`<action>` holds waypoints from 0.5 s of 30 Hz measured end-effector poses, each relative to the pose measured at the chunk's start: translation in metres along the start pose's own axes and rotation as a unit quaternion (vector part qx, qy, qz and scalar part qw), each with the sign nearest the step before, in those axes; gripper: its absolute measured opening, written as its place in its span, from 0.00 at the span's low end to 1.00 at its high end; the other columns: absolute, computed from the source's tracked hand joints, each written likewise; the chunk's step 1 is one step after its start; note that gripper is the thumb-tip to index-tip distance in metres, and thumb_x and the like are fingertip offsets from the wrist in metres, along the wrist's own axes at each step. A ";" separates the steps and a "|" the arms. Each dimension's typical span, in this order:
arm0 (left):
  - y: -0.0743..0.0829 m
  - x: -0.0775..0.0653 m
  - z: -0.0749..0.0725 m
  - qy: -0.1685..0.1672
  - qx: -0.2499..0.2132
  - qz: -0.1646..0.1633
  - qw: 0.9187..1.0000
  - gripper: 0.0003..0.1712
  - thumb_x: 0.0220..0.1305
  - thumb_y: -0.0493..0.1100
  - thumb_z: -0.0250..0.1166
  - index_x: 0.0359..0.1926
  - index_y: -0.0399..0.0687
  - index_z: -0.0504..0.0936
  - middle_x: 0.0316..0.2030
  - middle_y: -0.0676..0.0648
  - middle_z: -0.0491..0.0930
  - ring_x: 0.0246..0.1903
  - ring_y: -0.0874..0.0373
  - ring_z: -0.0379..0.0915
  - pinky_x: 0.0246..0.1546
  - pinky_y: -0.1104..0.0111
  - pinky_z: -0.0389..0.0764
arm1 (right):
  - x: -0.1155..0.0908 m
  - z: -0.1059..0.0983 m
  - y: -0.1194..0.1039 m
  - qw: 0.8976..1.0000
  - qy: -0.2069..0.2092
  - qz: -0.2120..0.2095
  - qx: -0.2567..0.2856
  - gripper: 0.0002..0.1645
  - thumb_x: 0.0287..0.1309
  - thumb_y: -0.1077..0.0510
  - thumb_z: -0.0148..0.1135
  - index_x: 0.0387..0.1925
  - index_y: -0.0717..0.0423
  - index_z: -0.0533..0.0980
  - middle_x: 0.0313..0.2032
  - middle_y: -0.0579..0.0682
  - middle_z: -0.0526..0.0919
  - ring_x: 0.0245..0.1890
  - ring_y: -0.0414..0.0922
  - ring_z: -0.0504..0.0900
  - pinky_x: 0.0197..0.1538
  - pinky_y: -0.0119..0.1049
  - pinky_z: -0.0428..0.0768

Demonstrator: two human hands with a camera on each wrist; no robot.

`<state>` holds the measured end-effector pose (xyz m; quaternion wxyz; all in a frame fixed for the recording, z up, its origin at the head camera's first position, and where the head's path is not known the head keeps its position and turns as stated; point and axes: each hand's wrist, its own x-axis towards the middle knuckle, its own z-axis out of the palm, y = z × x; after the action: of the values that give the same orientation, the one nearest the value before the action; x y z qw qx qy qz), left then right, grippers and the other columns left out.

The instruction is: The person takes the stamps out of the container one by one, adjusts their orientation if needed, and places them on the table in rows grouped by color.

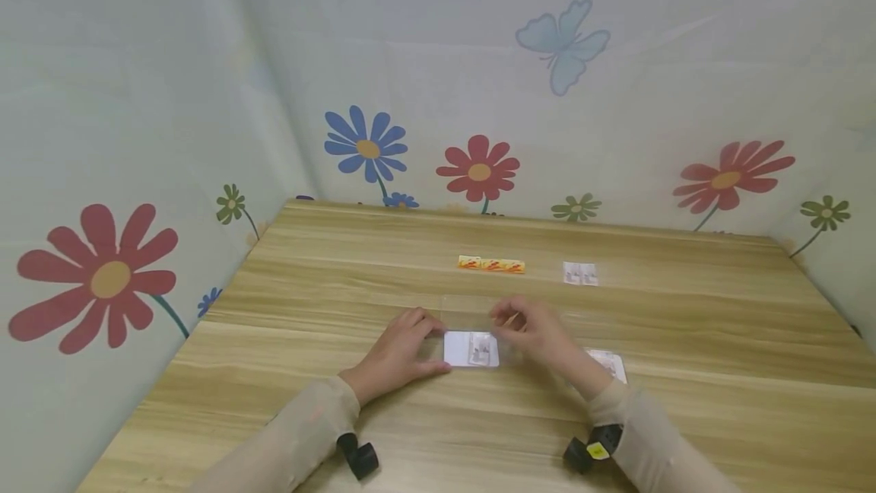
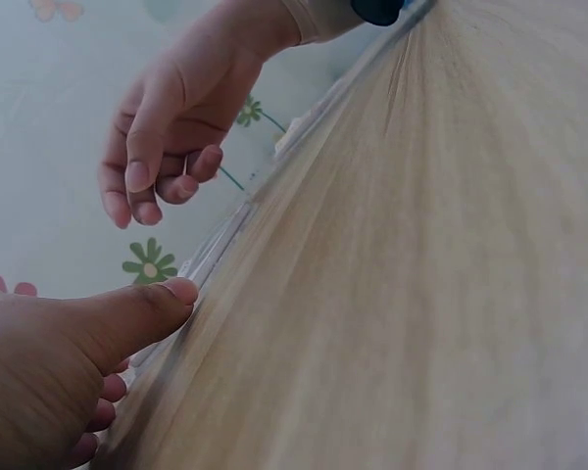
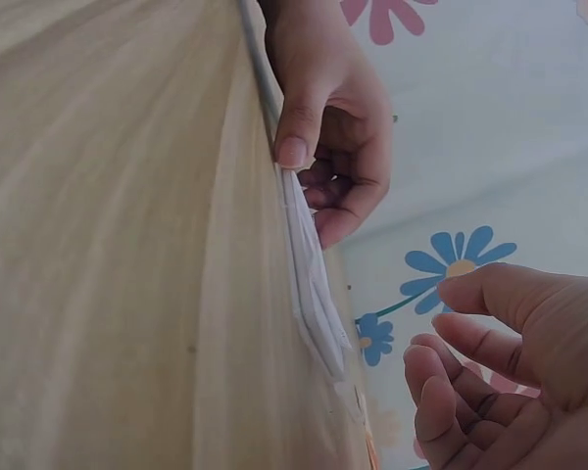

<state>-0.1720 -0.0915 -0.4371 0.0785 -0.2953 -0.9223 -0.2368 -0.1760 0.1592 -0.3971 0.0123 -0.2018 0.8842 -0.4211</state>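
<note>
Hold the white card (image 1: pixel 456 349) flat, well in from the far edge of the worktop (image 1: pixel 328 265), your left hand (image 1: pixel 400 348) pinching its side; your right hand (image 1: pixel 537 329), loose-fingered and seemingly empty, shouldn't nudge the packet (image 1: pixel 482 350) on top

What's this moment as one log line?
left hand: holds white card | right hand: hovers, apart from card | small packet: on card's right side

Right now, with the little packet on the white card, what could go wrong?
The packet might slide off the white card if the left hand tips it; only the card's left side is held. Moving back, the right hand could bump the other white card, partly hidden by its wrist.
</note>
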 end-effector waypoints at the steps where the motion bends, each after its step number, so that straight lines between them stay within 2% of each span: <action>1: 0.000 0.000 0.000 0.000 0.000 0.000 1.000 0.28 0.47 0.54 0.75 0.47 0.47 0.79 0.44 0.50 0.76 0.48 0.54 0.71 0.53 0.59 0.73 | 0.000 0.001 0.000 1.000 -0.002 0.004 0.001 0.12 0.56 0.62 0.65 0.43 0.61 0.78 0.37 0.52 0.84 0.33 0.41 0.78 0.36 0.28 0.77; 5: 0.000 0.000 0.000 0.002 -0.002 0.001 1.000 0.28 0.47 0.55 0.75 0.47 0.47 0.80 0.44 0.50 0.77 0.48 0.54 0.71 0.53 0.59 0.73 | -0.002 0.006 0.000 1.000 -0.007 0.010 -0.008 0.13 0.56 0.60 0.65 0.44 0.59 0.79 0.38 0.50 0.83 0.35 0.40 0.78 0.38 0.29 0.77; 15: 0.000 0.000 0.000 0.010 0.005 0.010 1.000 0.28 0.46 0.55 0.75 0.47 0.47 0.80 0.44 0.50 0.77 0.47 0.54 0.71 0.52 0.60 0.74 | -0.004 0.013 0.003 0.999 0.002 -0.010 -0.050 0.12 0.55 0.60 0.65 0.42 0.58 0.80 0.37 0.49 0.83 0.35 0.40 0.77 0.39 0.31 0.77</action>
<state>-0.1723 -0.0916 -0.4367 0.0917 -0.3018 -0.9195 -0.2346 -0.1709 0.1527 -0.4088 -0.0038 -0.2101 0.9021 -0.3768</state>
